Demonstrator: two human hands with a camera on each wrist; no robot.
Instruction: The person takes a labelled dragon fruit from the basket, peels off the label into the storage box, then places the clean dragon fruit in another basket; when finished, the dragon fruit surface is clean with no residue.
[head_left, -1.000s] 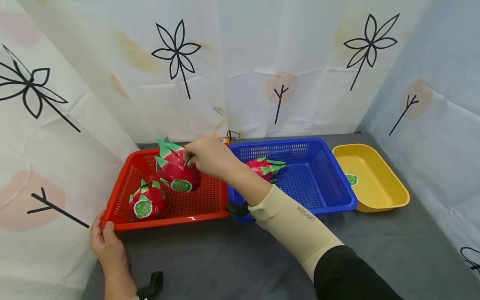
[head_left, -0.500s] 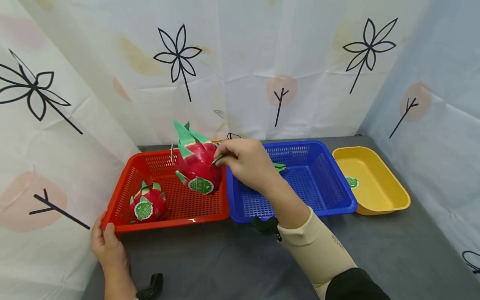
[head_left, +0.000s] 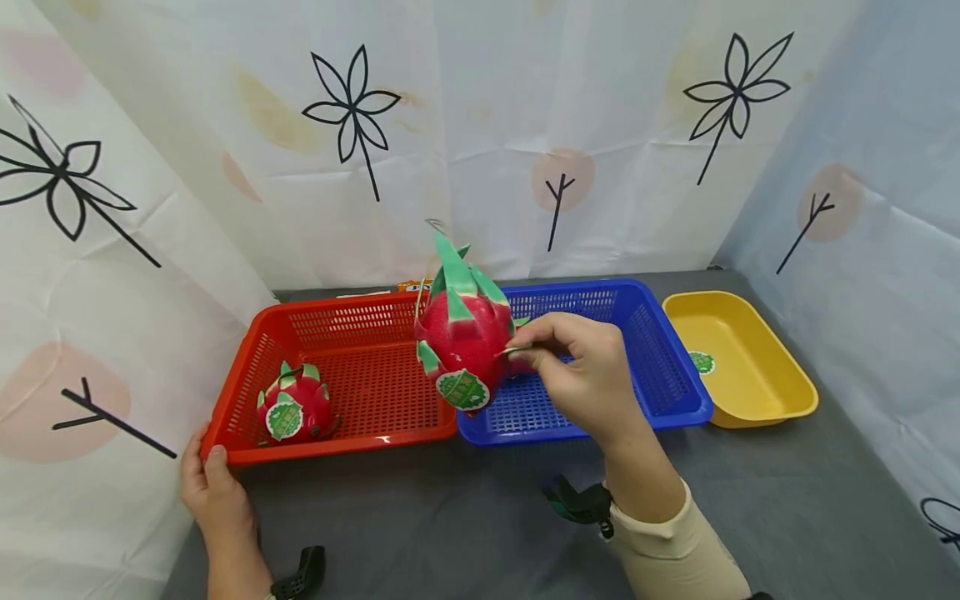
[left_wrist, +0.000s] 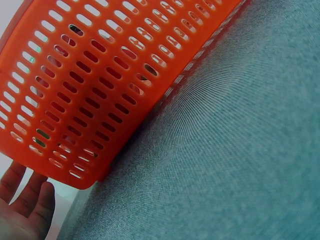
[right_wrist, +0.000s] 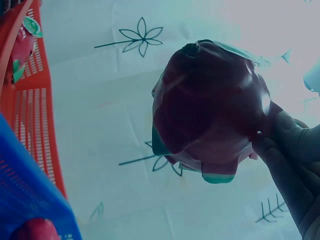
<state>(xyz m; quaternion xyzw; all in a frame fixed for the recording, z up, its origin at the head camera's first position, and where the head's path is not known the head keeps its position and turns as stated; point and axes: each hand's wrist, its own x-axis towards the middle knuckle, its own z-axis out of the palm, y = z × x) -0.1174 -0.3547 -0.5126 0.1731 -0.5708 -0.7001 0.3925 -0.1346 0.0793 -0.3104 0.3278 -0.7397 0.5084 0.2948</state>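
Observation:
My right hand (head_left: 588, 379) pinches a dragon fruit (head_left: 465, 333) by one of its green-tipped scales, between thumb and fingers. The fruit hangs where the red and blue baskets meet, green leaves up, a green oval label facing me. Up close in the right wrist view, the same fruit (right_wrist: 210, 100) looks dark. At the front left corner of the red basket (head_left: 337, 450), my left hand (head_left: 217, 496) holds the rim, thumb on top and fingers outside. Another labelled dragon fruit (head_left: 303, 410) lies inside that basket. One more fruit (right_wrist: 37, 231) shows in the blue basket (head_left: 667, 367), mostly hidden in the head view.
To the right of the blue basket stands a yellow tray (head_left: 761, 367) with a green label. Behind the red basket an orange packet (head_left: 414, 286) peeks out. Printed white cloth (head_left: 480, 150) walls in the grey table (head_left: 420, 517).
My right hand has carried the dragon fruit rightward, from above the red basket to the edge of the blue one. My left hand has stayed at the red basket's corner.

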